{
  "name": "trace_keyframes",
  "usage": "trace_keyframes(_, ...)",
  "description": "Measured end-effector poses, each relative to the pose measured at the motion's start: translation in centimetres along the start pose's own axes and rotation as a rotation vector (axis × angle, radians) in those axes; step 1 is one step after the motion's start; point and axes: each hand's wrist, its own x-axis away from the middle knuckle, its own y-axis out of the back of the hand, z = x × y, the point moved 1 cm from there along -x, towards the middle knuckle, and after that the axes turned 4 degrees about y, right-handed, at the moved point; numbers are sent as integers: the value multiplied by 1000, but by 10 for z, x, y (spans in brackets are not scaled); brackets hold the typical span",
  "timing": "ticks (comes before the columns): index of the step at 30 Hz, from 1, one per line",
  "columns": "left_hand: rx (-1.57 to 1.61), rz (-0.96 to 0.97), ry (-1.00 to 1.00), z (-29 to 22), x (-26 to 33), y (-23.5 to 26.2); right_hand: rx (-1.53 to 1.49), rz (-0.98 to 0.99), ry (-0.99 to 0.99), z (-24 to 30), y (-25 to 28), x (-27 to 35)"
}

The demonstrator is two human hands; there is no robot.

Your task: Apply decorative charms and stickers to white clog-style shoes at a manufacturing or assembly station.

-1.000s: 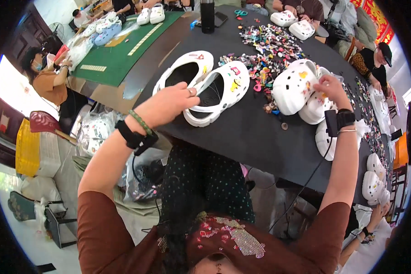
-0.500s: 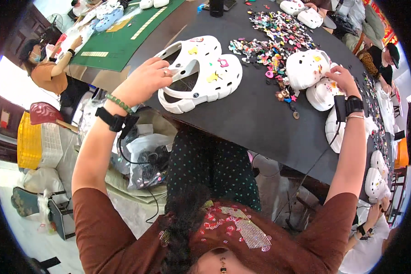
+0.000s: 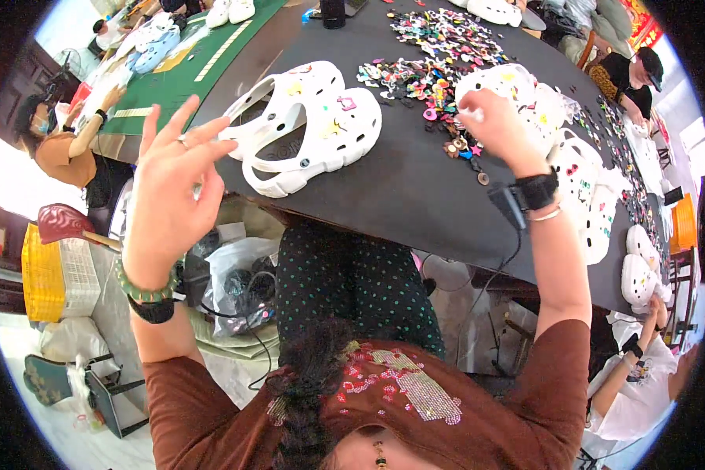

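A pair of white clogs [image 3: 341, 129] with colourful charms stands on the dark table, heel straps toward my left. My left hand [image 3: 168, 192] is raised beside the heel ends, its fingers spread and apart from the shoes. My right hand [image 3: 501, 129] is over the table, thumb and fingers drawn together; a small whitish spot shows at the fingertips, too unclear to name. Just behind it sits another white clog [image 3: 509, 81], partly hidden by the hand. Loose charms [image 3: 439, 74] lie heaped between the pair and my right hand.
More decorated white clogs [image 3: 580, 184] stand right of my right wrist, with another pair [image 3: 638, 270] farther along the table edge. A black cylinder [image 3: 333, 14] stands at the back. Left is a green-topped table [image 3: 164, 90] with a seated person. Bags hang below the table edge.
My left hand has let go of the clog pair and lifted away to the left, fingers spreading. My right hand has left the right-hand clogs and moved left, its fingers closing.
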Motion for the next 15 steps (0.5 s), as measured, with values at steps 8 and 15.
trace_keyframes(8,747,-165,323,-58,-7,-72,30,97,10,6,-75,-47)
trace_keyframes(15,734,-124,501,-37,-32,-137,49,82,-60,6,-101,-81)
